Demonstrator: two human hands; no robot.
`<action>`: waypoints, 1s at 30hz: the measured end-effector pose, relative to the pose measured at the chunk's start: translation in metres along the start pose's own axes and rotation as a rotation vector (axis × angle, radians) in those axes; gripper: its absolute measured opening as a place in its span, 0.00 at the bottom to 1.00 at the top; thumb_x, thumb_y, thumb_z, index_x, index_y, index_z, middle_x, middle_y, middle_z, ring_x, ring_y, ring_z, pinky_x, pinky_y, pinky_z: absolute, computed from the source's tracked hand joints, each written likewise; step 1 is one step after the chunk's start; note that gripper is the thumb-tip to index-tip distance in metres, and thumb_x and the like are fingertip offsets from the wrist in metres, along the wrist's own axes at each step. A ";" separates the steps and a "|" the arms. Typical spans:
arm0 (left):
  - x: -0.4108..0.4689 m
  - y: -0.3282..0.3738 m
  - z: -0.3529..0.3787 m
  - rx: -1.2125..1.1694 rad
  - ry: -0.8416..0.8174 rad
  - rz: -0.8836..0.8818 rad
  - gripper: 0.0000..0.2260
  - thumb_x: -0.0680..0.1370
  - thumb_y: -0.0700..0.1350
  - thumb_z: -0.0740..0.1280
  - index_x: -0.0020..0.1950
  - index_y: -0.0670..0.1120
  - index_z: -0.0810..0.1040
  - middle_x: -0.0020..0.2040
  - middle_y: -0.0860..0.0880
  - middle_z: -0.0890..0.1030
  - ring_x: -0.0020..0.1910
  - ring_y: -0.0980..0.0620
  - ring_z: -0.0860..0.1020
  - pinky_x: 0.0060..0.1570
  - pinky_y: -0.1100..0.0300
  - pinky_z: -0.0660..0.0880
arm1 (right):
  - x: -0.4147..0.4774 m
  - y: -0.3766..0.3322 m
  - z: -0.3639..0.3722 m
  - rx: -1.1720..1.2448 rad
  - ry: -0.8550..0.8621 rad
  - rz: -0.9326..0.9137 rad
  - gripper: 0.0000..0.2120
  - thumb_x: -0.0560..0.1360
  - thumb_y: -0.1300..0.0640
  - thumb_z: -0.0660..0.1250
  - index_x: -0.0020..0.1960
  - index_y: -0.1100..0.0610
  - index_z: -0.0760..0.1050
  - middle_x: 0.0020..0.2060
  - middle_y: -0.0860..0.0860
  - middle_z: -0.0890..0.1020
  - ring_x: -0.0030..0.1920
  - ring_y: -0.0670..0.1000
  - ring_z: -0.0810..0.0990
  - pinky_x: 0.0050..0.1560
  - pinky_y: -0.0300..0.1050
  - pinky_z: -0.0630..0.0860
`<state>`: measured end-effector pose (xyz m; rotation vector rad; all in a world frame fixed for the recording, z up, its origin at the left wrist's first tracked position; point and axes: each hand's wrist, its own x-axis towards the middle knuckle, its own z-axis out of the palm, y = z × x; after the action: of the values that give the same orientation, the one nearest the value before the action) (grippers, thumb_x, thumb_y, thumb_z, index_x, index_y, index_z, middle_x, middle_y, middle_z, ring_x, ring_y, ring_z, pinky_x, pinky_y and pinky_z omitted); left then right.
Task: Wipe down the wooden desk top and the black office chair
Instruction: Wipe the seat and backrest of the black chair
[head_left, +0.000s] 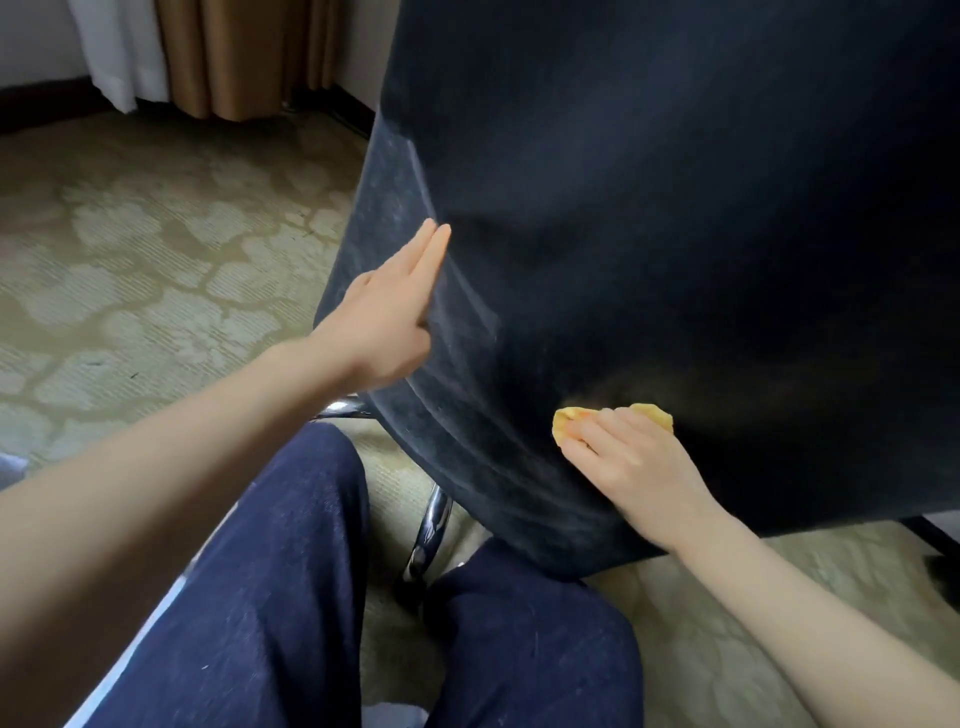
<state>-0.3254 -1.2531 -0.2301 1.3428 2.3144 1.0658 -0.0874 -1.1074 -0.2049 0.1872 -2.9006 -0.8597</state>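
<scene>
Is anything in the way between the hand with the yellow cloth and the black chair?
No, nothing visible. The right hand presses the yellow cloth flat against the back of the black chair. The left hand rests on the chair's left edge, off to the side of the cloth.

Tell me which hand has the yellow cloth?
The right hand: it presses the yellow cloth against the black chair back. The left hand holds nothing, fingers straight on the chair's edge.
</scene>
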 end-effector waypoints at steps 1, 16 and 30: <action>0.001 -0.001 -0.001 -0.049 0.044 -0.038 0.40 0.72 0.31 0.57 0.78 0.51 0.41 0.78 0.52 0.42 0.77 0.46 0.49 0.74 0.51 0.51 | -0.005 0.005 -0.005 0.006 0.012 0.026 0.12 0.74 0.71 0.61 0.42 0.60 0.81 0.35 0.53 0.79 0.35 0.54 0.76 0.36 0.47 0.72; 0.034 -0.028 -0.011 -0.573 0.137 -0.313 0.38 0.74 0.28 0.55 0.78 0.53 0.46 0.78 0.52 0.53 0.70 0.54 0.63 0.52 0.68 0.73 | 0.168 0.033 -0.081 -0.146 0.700 0.236 0.15 0.69 0.75 0.60 0.38 0.59 0.79 0.33 0.53 0.78 0.35 0.54 0.77 0.37 0.46 0.70; 0.067 -0.053 -0.020 -0.489 0.272 -0.288 0.29 0.73 0.26 0.57 0.70 0.50 0.66 0.70 0.50 0.65 0.62 0.56 0.66 0.50 0.67 0.69 | 0.185 -0.019 0.012 0.018 0.289 0.106 0.17 0.73 0.69 0.53 0.42 0.57 0.78 0.35 0.53 0.78 0.38 0.52 0.76 0.40 0.45 0.71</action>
<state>-0.4070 -1.2226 -0.2445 0.6965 2.1250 1.6491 -0.2698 -1.1445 -0.2127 0.1435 -2.6241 -0.7226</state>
